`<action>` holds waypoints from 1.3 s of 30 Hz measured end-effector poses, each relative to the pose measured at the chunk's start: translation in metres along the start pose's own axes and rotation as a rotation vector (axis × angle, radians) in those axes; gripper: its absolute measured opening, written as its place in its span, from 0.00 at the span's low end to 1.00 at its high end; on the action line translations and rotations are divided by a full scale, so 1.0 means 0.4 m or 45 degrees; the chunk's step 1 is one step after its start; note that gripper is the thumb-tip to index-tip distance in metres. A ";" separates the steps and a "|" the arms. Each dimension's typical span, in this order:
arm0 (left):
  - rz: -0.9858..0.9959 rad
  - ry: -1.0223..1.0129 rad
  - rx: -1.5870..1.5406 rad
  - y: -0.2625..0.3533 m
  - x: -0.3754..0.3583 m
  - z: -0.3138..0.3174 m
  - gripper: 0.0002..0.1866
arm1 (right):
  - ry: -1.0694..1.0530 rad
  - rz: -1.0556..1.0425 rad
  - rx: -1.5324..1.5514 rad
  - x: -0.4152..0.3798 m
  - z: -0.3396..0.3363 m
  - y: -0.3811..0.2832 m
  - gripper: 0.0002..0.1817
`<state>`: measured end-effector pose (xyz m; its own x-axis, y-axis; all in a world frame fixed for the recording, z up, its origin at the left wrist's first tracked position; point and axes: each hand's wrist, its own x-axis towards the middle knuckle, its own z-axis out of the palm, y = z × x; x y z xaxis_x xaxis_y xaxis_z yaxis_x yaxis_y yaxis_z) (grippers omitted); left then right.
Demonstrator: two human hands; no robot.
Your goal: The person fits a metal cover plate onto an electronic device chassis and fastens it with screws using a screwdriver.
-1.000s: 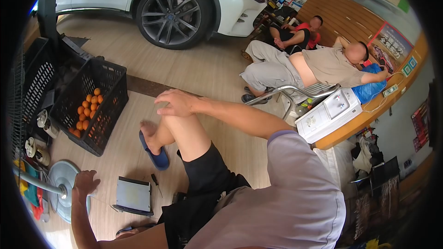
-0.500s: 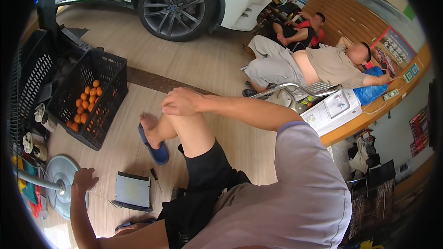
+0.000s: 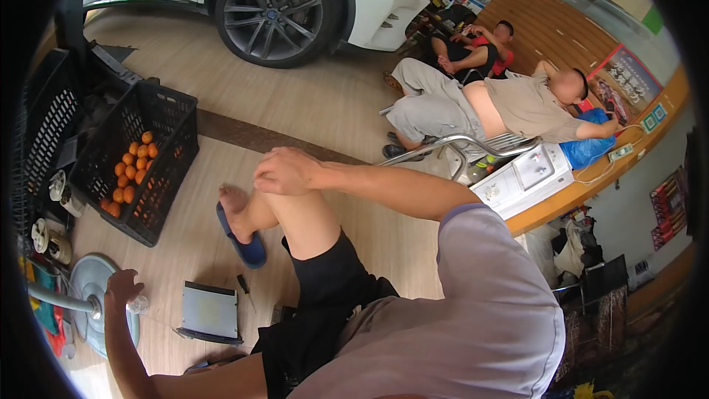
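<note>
My right hand (image 3: 284, 171) rests over my bent right knee, its fingers draped across it, holding nothing. At the lower left, my left hand (image 3: 123, 286) hangs over the round grey fan base (image 3: 92, 270), fingers apart and loosely bent. A small clear object (image 3: 138, 304) shows just beside that hand; its kind and whether I touch it cannot be made out. On the floor to the right of this hand lies a flat grey metal box (image 3: 210, 312) with dark edges. A screwdriver (image 3: 243, 285) with a black handle lies close to it.
A black plastic crate (image 3: 159, 199) holds several oranges (image 3: 129, 170). A white car (image 3: 377, 22) stands ahead. At right, one person (image 3: 509, 103) reclines on a metal-framed chair, and another person (image 3: 484, 52) sits behind. A white appliance (image 3: 528, 174) stands by the wooden counter.
My left hand has shifted slightly left, with its fingers more bent, and the clear object now shows beside it. My right hand stays on the knee. The whole view has shifted a little.
</note>
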<state>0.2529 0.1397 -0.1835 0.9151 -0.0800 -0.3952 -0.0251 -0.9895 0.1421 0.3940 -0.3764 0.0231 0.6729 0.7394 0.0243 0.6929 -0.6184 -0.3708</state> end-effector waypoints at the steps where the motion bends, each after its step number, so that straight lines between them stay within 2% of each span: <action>1: -0.010 -0.004 -0.006 -0.001 0.008 0.000 0.25 | -0.006 0.008 0.004 -0.001 -0.002 -0.004 0.17; 8: 0.068 0.042 0.003 0.013 0.032 -0.005 0.24 | -0.012 0.010 -0.016 0.002 0.000 0.000 0.17; 22: -0.043 -0.030 -0.045 0.012 0.009 -0.027 0.25 | 0.095 -0.025 -0.057 -0.001 0.003 0.006 0.18; 27: -0.048 -0.023 -0.043 -0.001 0.011 -0.015 0.25 | -0.011 0.055 -0.035 -0.003 -0.007 0.000 0.18; 36: -0.042 -0.017 -0.038 -0.002 0.015 -0.020 0.25 | -0.018 0.069 -0.019 -0.006 -0.009 -0.001 0.18; 39: -0.035 -0.003 -0.044 0.001 0.015 -0.025 0.25 | 0.098 -0.011 -0.046 -0.006 -0.001 0.004 0.19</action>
<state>0.2623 0.1401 -0.1769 0.9142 -0.0529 -0.4018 0.0141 -0.9867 0.1620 0.3937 -0.3792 0.0229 0.6836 0.7231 0.0988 0.7068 -0.6222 -0.3366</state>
